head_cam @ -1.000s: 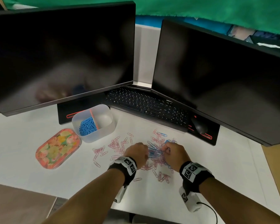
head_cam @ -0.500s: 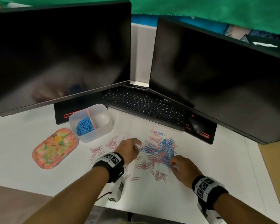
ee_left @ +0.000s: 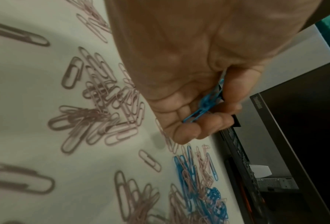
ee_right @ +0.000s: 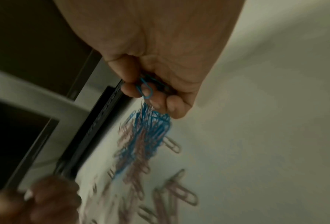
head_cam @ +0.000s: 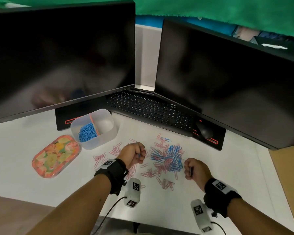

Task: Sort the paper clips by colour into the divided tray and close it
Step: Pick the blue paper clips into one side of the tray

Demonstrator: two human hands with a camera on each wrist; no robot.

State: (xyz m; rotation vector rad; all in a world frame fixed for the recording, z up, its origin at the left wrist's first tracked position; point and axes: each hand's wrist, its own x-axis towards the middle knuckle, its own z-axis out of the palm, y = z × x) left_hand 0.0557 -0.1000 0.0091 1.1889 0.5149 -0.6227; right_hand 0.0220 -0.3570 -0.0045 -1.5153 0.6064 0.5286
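Wrist views: blue clips (ee_left: 204, 106) in fists.

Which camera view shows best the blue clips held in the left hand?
The left wrist view: blue clips lie plainly between curled fingers. The head view shows a blue sliver; the right wrist view, only a blurred left hand.

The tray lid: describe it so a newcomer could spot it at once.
Below the left monitor stands the clear divided tray. On the white desk just left of it lies the tray lid, a flat rounded rectangle. Its orange rim and fruit print set it apart.
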